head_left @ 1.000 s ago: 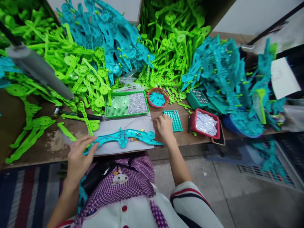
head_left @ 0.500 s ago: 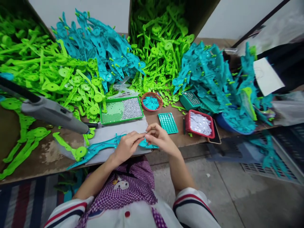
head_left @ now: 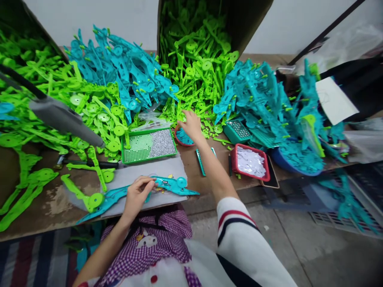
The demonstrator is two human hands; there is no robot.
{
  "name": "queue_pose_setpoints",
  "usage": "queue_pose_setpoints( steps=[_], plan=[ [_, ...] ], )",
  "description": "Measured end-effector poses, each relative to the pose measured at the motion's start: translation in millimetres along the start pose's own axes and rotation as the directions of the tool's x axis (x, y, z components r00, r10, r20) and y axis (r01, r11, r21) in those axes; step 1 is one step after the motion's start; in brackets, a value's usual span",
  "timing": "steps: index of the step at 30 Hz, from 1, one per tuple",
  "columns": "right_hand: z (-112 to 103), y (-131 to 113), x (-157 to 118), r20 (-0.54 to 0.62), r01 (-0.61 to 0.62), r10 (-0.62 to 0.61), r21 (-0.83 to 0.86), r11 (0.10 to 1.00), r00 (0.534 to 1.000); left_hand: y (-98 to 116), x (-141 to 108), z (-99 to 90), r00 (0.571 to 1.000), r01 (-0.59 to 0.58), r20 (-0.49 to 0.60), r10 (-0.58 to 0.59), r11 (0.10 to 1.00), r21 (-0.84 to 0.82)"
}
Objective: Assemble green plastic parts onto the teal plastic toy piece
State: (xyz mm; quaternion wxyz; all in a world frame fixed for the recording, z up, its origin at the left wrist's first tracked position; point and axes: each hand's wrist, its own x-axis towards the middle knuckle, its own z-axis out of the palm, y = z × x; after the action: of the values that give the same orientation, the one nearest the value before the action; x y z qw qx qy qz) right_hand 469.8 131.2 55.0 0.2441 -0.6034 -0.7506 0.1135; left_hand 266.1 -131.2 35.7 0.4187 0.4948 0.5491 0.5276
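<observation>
Pale wall [head_left: 89,16] behind; brown tabletop [head_left: 188,159] below. Lime-green plastic parts [head_left: 206,67] heaped on far side, teal parts [head_left: 254,91] beside them. Long teal plastic piece [head_left: 176,185] lies across grey cloth [head_left: 119,175], near edge. Left hand [head_left: 135,195] over its middle, thumb and index finger closed together; grip content unclear. Right hand [head_left: 191,125] above red basket [head_left: 176,138] of teal bits, fingers partly curled; cannot tell whether they hold anything. Judged step: left steadies piece, right reaches among loose parts; picking one calls for a narrow pinch.
</observation>
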Motion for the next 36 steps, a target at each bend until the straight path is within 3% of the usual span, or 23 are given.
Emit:
queue_pose_setpoints(
  steps=[2, 4, 6, 9, 11, 13, 15, 17, 19, 21, 24, 28, 32, 36],
  plan=[
    [11.2, -1.2, 20.2, 0.098, 0.011, 0.004, -0.156, 0.988, 0.995, 3.3, -2.2, -0.8, 0.999, -0.013, -0.046, 0.013, 1.000, -0.018],
    [19.5, 2.4, 35.0, 0.155, 0.020, 0.012, -0.201, 0.979, 0.988, 6.4, -4.3, -3.3, 0.995, -0.044, -0.091, 0.042, 0.999, -0.019],
    [21.1, 10.4, 46.5, 0.124, 0.037, -0.019, -0.137, 0.990, 0.992, 7.5, -6.0, -5.7, 0.991, -0.069, -0.115, 0.066, 0.997, -0.028],
    [3.9, 19.3, 48.1, -0.038, 0.057, -0.056, 0.036, 0.998, 0.998, 6.4, -6.8, -6.0, 0.989, -0.111, -0.101, 0.108, 0.993, -0.026],
    [-18.6, 16.0, 25.2, -0.146, 0.083, -0.067, 0.106, 0.991, 0.987, 6.2, -6.3, -5.2, 0.984, -0.160, -0.077, 0.158, 0.987, -0.014],
    [-41.6, 5.5, -21.3, -0.179, 0.159, -0.134, 0.131, 0.979, 0.975, 6.8, -5.0, -5.6, 0.973, -0.220, -0.075, 0.220, 0.975, 0.005],
    [-56.7, -6.8, -82.0, -0.071, 0.280, -0.271, 0.197, 0.939, 0.960, 5.6, -2.2, -7.2, 0.958, -0.265, -0.087, 0.273, 0.960, 0.086],
    [-60.6, -15.5, -140.6, 0.143, 0.418, -0.473, 0.298, 0.858, 0.869, -0.1, 3.2, -7.3, 0.950, -0.291, -0.045, 0.311, 0.925, 0.245],
    [-57.3, -18.9, -184.4, 0.274, 0.468, -0.566, 0.350, 0.811, 0.777, -11.3, 10.3, -3.5, 0.936, -0.347, 0.107, 0.334, 0.839, 0.419],
    [-54.9, -19.3, -210.6, 0.340, 0.471, -0.572, 0.338, 0.815, 0.747, -25.5, 17.4, 3.1, 0.892, -0.447, 0.319, 0.320, 0.729, 0.518],
    [-62.6, -19.8, -227.4, 0.397, 0.476, -0.553, 0.281, 0.833, 0.733, -43.5, 23.4, 10.0, 0.841, -0.521, 0.479, 0.252, 0.618, 0.589],
    [-69.9, -15.7, -228.2, 0.459, 0.471, -0.538, 0.262, 0.842, 0.707, -53.2, 20.6, 2.4, 0.853, -0.510, 0.459, 0.249, 0.581, 0.634],
    [-41.8, -2.3, -213.5, 0.534, 0.400, -0.459, 0.231, 0.887, 0.710, -55.5, 12.0, -14.9, 0.870, -0.482, 0.430, 0.243, 0.608, 0.631],
    [-14.8, 2.8, -203.7, 0.551, 0.355, -0.464, 0.300, 0.885, 0.694, -56.4, 5.0, -27.9, 0.892, -0.441, 0.388, 0.231, 0.629, 0.640]
  ],
)
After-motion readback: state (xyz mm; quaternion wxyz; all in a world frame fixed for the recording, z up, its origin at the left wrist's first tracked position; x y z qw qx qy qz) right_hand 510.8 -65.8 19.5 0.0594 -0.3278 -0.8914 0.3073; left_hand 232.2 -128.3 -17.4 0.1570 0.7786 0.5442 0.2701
